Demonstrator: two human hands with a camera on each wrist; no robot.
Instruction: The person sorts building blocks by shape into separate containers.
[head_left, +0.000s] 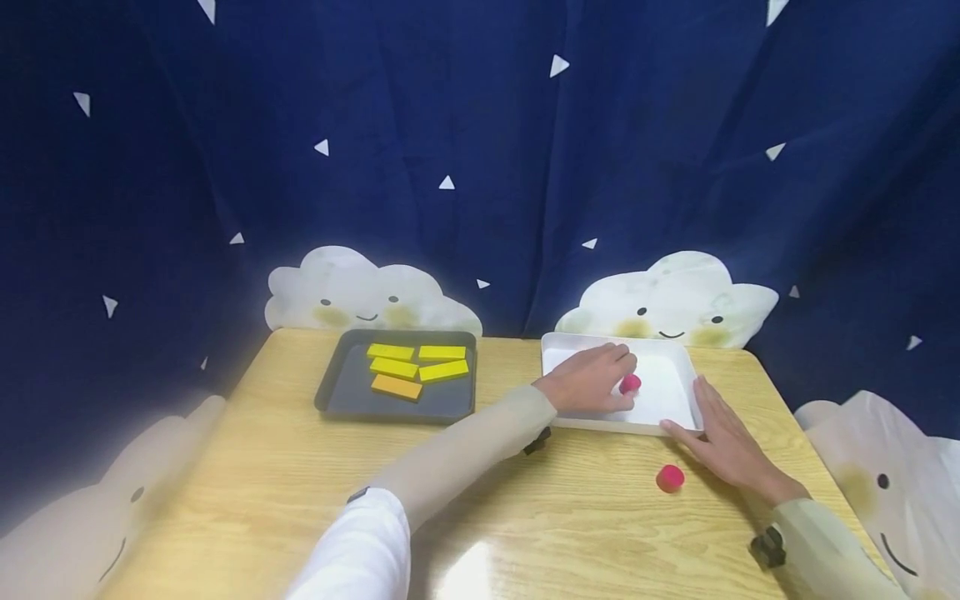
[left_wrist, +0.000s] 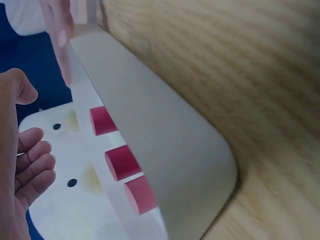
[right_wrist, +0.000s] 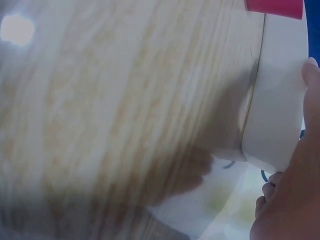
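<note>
Over the white tray (head_left: pixel 667 383), my left hand (head_left: pixel 592 379) hovers with thumb and fingers apart and loosely bent. A red cylinder (head_left: pixel 630 384) shows in the gap between them. In the left wrist view nothing is gripped by the left hand (left_wrist: pixel 25 160), and three red cylinders (left_wrist: pixel 122 162) are seen inside the tray's wall. My right hand (head_left: pixel 727 437) rests at the tray's front right corner, thumb by the front rim and fingers lying straight along the right side. Another red cylinder (head_left: pixel 670 478) stands on the table in front of the tray.
A dark grey tray (head_left: pixel 345 404) at the back left holds several yellow blocks (head_left: pixel 395 367) and one orange block (head_left: pixel 397 387). Both trays stand near the back edge of the wooden table (head_left: pixel 262 500). A blue curtain (head_left: pixel 480 108) hangs behind.
</note>
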